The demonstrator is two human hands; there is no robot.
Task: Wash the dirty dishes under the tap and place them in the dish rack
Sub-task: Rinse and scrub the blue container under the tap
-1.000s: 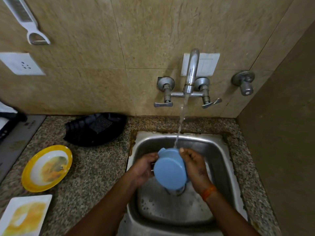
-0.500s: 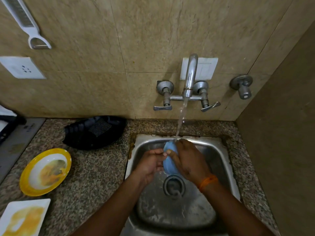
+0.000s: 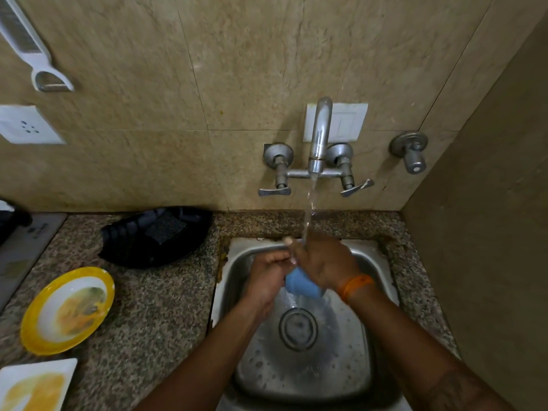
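Note:
A small blue bowl [image 3: 301,284] is held over the steel sink [image 3: 367,345], mostly covered by both hands. My left hand [image 3: 268,275] grips its left side. My right hand [image 3: 323,264], with an orange band at the wrist, lies over the top of it, fingers reaching into the water stream. Water runs from the wall tap [image 3: 318,137] onto my right hand and the bowl. A dirty yellow-rimmed plate [image 3: 68,310] and a stained white square plate [image 3: 34,387] sit on the counter at the left.
A black tray [image 3: 154,235] holding a dark scrub pad stands on the granite counter behind the plates. A stove edge [image 3: 20,247] is at far left. A side wall closes the right. A peeler hangs on the tiled wall.
The bowl has turned from showing its round base to being mostly hidden under my right hand, and both hands have moved up towards the stream.

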